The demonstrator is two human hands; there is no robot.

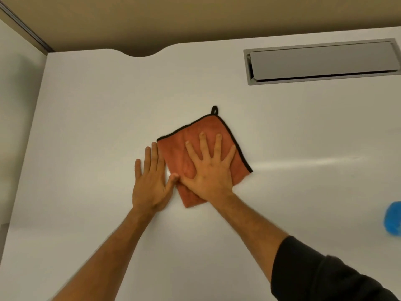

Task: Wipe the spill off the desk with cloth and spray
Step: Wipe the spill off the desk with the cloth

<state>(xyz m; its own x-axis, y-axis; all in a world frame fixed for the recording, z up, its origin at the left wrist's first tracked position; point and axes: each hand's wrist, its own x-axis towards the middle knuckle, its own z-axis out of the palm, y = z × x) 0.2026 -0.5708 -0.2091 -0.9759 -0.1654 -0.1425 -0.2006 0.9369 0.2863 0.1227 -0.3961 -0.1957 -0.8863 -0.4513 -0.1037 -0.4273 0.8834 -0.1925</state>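
Note:
An orange cloth [193, 135] with a black hem and a small hanging loop lies flat on the white desk [97, 118], near its middle. My right hand [209, 168] presses flat on top of the cloth, fingers spread. My left hand [150, 179] rests palm down on the bare desk, touching the cloth's left edge, its thumb against my right hand. A blue object [393, 217], cut off by the right edge, is blurred; I cannot tell whether it is the spray. No spill is visible.
A grey metal cable flap [321, 61] is set into the desk at the back right. The desk's rear edge has a curved notch [141, 54]. A white partition [15, 105] borders the left side. A shiny streak [303, 164] runs right of the cloth.

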